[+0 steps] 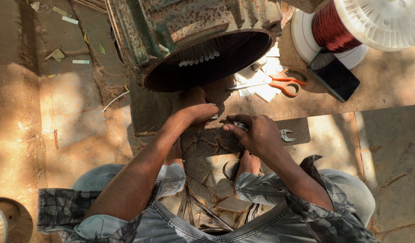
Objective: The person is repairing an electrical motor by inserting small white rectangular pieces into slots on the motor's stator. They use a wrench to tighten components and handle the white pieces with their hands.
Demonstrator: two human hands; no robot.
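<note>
My left hand (pixel 196 108) and my right hand (pixel 257 133) meet just below the open mouth of a rusty green motor housing (pixel 194 40). Between their fingertips they pinch a small pale strip of insulating paper (pixel 227 121). Several white paper strips (pixel 199 57) stick out of the slots inside the housing's dark bore. Both hands are closed on the strip; its full shape is hidden by my fingers.
Orange-handled scissors (pixel 281 84) lie on white paper pieces (pixel 261 76) right of the housing. A dark phone (pixel 335 76) and a spool of copper wire (pixel 342 27) sit at upper right. A spanner (pixel 286 135) lies by my right hand. My knees and bare feet are below.
</note>
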